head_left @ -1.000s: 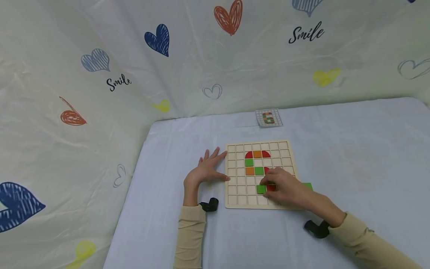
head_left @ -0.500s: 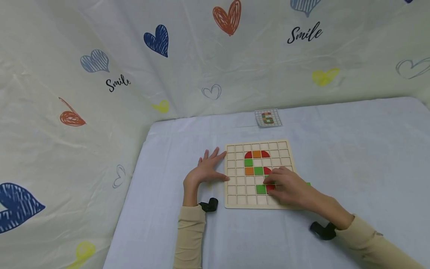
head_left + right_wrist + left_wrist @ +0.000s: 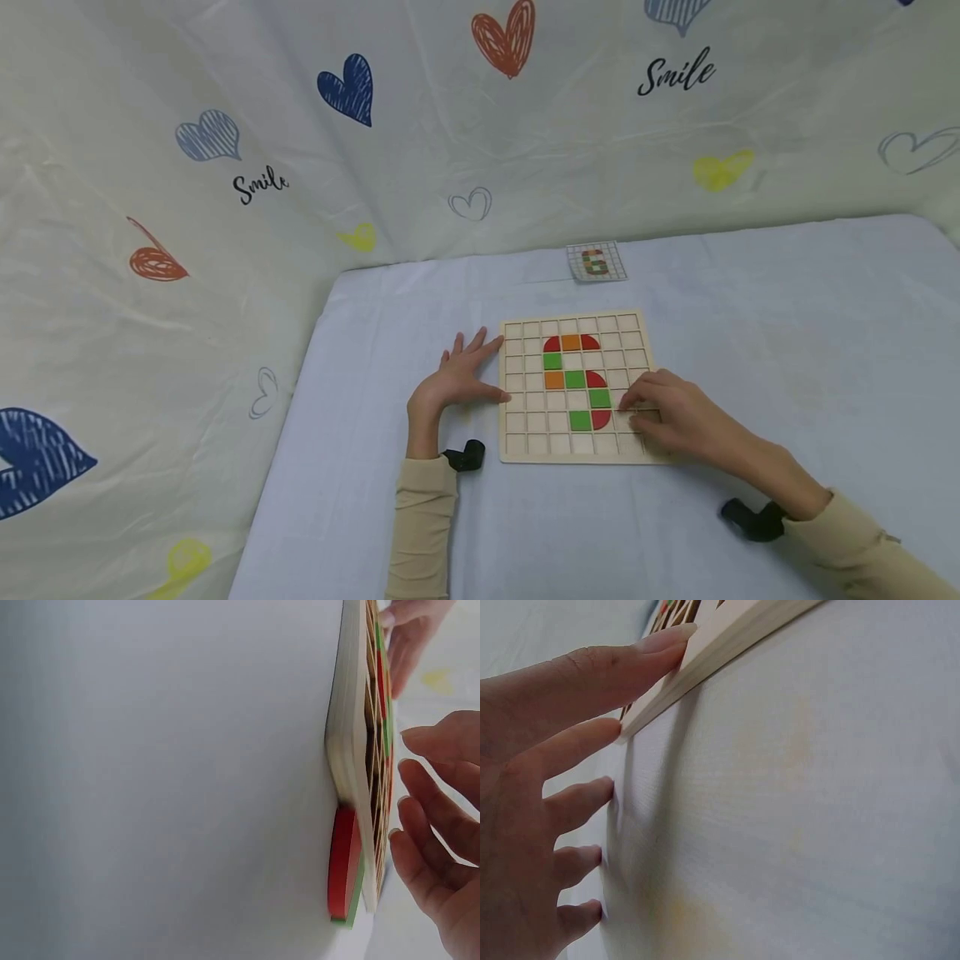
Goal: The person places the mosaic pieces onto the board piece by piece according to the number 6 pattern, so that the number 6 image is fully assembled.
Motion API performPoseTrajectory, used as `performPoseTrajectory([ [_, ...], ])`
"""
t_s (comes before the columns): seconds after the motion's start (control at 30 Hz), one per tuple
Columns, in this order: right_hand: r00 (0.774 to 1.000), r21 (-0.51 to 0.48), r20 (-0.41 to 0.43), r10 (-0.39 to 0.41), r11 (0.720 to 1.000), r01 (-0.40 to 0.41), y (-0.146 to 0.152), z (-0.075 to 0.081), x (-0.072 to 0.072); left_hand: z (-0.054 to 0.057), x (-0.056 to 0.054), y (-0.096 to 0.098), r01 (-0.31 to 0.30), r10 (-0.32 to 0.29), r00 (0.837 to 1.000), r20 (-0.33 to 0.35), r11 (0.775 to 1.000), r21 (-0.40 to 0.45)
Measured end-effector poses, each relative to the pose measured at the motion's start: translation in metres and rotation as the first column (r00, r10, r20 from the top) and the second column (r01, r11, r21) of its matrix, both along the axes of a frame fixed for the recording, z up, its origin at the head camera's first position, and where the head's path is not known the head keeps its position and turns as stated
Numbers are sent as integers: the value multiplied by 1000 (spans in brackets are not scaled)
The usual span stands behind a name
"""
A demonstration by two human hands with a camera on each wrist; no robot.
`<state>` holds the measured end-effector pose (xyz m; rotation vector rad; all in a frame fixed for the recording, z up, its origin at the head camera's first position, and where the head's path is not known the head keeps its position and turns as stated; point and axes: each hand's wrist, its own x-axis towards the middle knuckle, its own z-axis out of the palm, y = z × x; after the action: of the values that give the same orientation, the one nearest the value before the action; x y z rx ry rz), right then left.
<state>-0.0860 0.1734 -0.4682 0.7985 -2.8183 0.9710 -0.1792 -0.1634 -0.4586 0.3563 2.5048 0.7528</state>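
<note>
A wooden grid board (image 3: 538, 443) lies on the white cloth, with red, orange and green pieces set in some cells. My left hand (image 3: 456, 379) has its fingers spread, and its thumb and index finger touch the board's left edge. Over the right side of the board hovers my right hand (image 3: 678, 414), fingers loosely bent and holding nothing. Just left of it in the head view are a green square tile (image 3: 599, 398) and a rounded red piece (image 3: 601, 419). In the right wrist view a loose red piece (image 3: 343, 859) and a green piece (image 3: 344, 923) lie beside the board.
A small card (image 3: 597, 262) printed with a coloured grid pattern lies near the table's back edge. White cloth (image 3: 810, 350) covers the table. Behind it hangs a pale curtain (image 3: 420, 108) with hearts and lettering.
My right hand has moved rightward off the rounded red piece, uncovering it and the green tile above it. My left hand stays at the board's left edge.
</note>
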Motion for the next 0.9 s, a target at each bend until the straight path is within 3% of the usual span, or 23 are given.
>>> performPoseTrajectory([
  [0.3,997,32,-62,-45,998,47,20,-4,3,0,0,0,-7,7,1000,10,1000,3],
  [0.9,994,73,-69,-80,994,85,38,-9,11,-1,0,0,-1,1,1000,-6,1000,10],
])
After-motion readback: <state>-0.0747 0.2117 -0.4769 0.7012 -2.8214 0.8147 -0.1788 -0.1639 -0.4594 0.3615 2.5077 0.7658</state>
